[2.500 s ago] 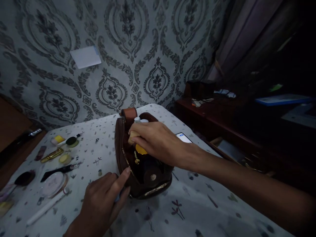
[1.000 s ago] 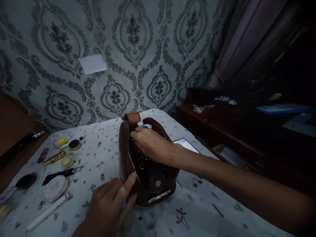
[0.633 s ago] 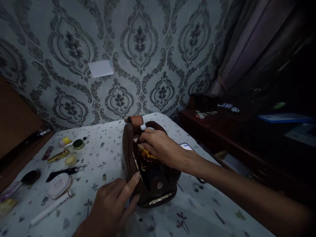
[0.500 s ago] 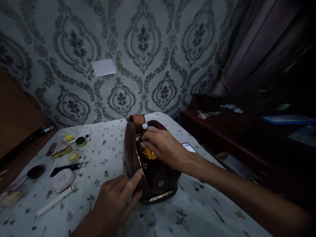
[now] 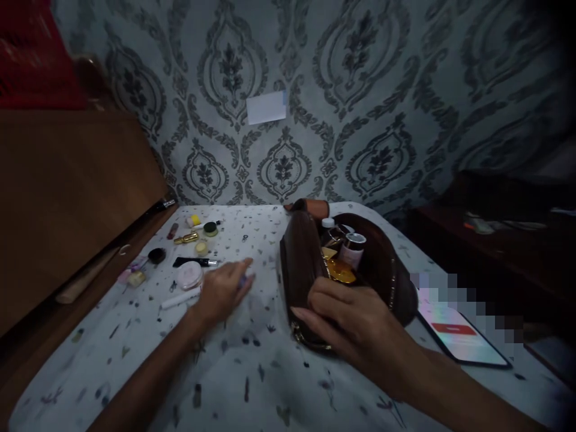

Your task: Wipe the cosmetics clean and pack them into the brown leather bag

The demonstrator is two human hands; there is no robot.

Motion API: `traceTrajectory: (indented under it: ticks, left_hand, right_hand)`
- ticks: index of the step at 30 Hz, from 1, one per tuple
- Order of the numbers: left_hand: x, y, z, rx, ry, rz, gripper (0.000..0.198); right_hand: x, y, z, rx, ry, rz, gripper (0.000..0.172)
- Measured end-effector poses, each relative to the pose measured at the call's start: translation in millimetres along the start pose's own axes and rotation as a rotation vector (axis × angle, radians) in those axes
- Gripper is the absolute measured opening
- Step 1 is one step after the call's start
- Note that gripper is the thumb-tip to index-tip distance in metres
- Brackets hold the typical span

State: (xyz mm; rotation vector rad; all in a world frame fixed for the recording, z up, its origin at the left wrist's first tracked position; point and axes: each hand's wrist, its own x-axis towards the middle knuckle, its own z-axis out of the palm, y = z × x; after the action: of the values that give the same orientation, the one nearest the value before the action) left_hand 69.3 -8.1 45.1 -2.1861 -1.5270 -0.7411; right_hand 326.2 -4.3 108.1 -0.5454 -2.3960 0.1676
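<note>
A brown handbag (image 5: 302, 258) stands unzipped on the patterned cloth. Fingers curled, my right hand (image 5: 355, 315) grips its near edge by the gold zipper. Inside the bag are a shiny amber-gold object (image 5: 341, 271), a jar with a white-topped lid (image 5: 352, 251) and a white cap (image 5: 328, 222). To the left, my left hand (image 5: 225, 291) is over the cloth beside the make-up, its fingers around a small bluish-purple thing (image 5: 243, 281) that is mostly hidden. Nearest to it are a round pink compact (image 5: 189, 275), a white pen-like tube (image 5: 180, 297) and a black tube (image 5: 194, 262).
Further left lie a gold lipstick-like tube (image 5: 186, 239), a dark-lidded jar (image 5: 210, 228) and a round black item (image 5: 157, 256). A phone with a lit screen (image 5: 463, 336) is right of the bag. A wooden panel (image 5: 76, 198) borders the left side, the patterned wall (image 5: 283, 144) the back.
The view has turned left. My right hand has come out of the bag's inside to its near edge. My left hand has left the bag and moved left toward the make-up.
</note>
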Motion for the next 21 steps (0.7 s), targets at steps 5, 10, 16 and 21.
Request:
traceTrajectory:
  ticks: [5,10,16,21]
  left_hand:
    - [-12.8,-80.8,-22.2,0.281,-0.222,-0.67,0.039]
    - [-34.1,-114.0,-26.1,0.324,-0.452,-0.799,0.053]
    - [-36.5,-111.7,-23.4,0.272,-0.48,-0.74,0.05]
    - [-33.3,-106.6,-20.9,0.166,-0.372,-0.648,0.045]
  right_hand:
    - [-7.4,-20.7,25.2,0.077,-0.037,0.052,0.034]
    - [-7.6,-41.9,61.6,0.135,-0.05,0.105,0.032]
    - [7.1,-52.1,106.4,0.338,-0.223,0.299,0.023]
    - [12.2,-51.9,136.2,0.476,-0.183,0.407,0.008]
